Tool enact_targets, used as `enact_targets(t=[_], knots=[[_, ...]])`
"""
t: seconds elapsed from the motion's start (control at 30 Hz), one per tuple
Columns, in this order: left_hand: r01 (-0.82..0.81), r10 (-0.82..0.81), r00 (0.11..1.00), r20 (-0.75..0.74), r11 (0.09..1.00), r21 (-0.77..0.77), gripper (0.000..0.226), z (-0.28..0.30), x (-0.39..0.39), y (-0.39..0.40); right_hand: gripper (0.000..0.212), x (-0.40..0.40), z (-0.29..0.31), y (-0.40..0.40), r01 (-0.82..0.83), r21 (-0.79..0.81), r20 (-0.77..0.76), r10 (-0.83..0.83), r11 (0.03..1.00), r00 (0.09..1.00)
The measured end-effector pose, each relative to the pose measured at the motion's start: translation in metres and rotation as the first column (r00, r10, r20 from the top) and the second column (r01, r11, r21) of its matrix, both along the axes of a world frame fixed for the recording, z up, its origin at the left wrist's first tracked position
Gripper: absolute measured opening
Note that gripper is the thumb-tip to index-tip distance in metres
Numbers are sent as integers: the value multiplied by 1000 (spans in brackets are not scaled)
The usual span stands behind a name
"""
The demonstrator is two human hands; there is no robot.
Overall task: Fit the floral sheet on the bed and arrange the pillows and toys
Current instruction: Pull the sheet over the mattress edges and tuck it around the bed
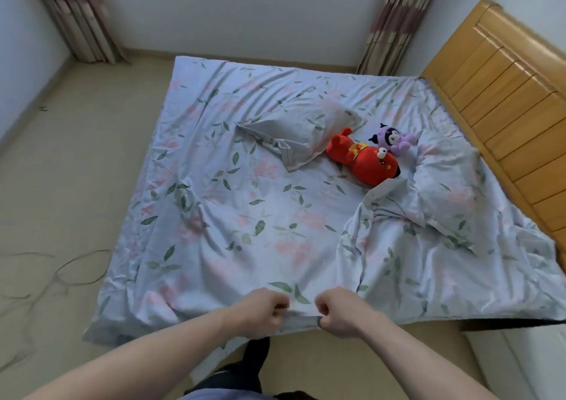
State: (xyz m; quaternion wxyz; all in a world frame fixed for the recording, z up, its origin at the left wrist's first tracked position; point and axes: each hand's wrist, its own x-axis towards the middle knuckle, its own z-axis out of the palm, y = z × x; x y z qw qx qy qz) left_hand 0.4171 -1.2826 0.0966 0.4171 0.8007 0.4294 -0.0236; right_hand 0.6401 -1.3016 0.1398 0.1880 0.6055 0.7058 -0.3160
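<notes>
The pale blue floral sheet [245,209] covers the bed, wrinkled, with a folded-over flap at the right. My left hand [263,310] and my right hand [340,315] both grip its near edge, fists close together. One floral pillow [303,130] lies askew mid-bed; a second floral pillow [447,182] lies near the headboard. Between them lie a red plush toy [364,160] and a small purple plush toy [395,140], touching each other.
A wooden headboard [508,102] stands along the right side. Curtains [76,16] hang at the far left and far right corners. Thin cables [79,268] trail on the beige floor left of the bed. My legs stand at the near edge.
</notes>
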Motion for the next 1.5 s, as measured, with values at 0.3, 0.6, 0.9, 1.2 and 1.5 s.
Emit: enact_targets(t=[0.3,0.6,0.9,1.2,1.5], knots=[[-318,171,877,-448,907,-276,30,-46,-99,-56,6,3,-63,-28,-164,-336,146,224,927,964],[-652,518,648,-558,756,-57,31,-27,-249,-38,18,-105,-66,25,-157,-170,-28,154,973,988],[-721,639,643,-422,691,-53,36,-54,-376,72,41,-302,-85,118,126,-86,-224,-142,988,964],[-857,800,515,-307,487,-167,47,-197,-444,174,48,-423,-217,176,357,-65,-242,-362,932,900],[-914,895,352,-274,264,-309,46,-377,-469,215,51,-496,-384,207,411,-63,-237,-414,909,879]])
